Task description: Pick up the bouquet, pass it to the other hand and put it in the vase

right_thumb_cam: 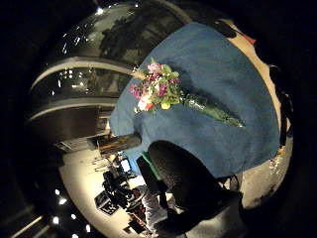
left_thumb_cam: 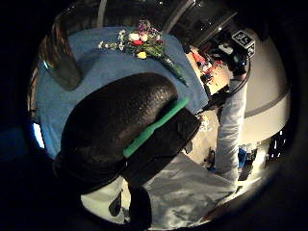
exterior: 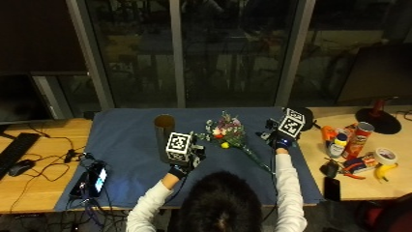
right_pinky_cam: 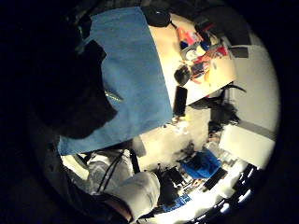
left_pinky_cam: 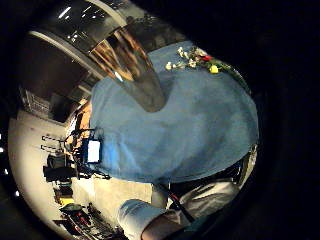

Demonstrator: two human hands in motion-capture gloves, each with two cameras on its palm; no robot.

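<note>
Fingers of neither left hand (exterior: pixel 181 168) nor right hand (exterior: pixel 279 141) show clearly; bouquet (exterior: pixel 229 135) lies untouched between them.

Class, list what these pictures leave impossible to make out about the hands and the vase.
- Left hand, outside view: fingers hidden by its marker cube.
- Right hand, outside view: fingers likewise hidden.
- Vase, outside view: its base sits behind the left hand.
- Bouquet: single blooms too small to name.

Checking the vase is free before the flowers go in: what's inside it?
The vase stands upright on the blue cloth, the bouquet lying on the cloth beside it, not in it. Only its dark mouth shows; its inside cannot be seen.
</note>
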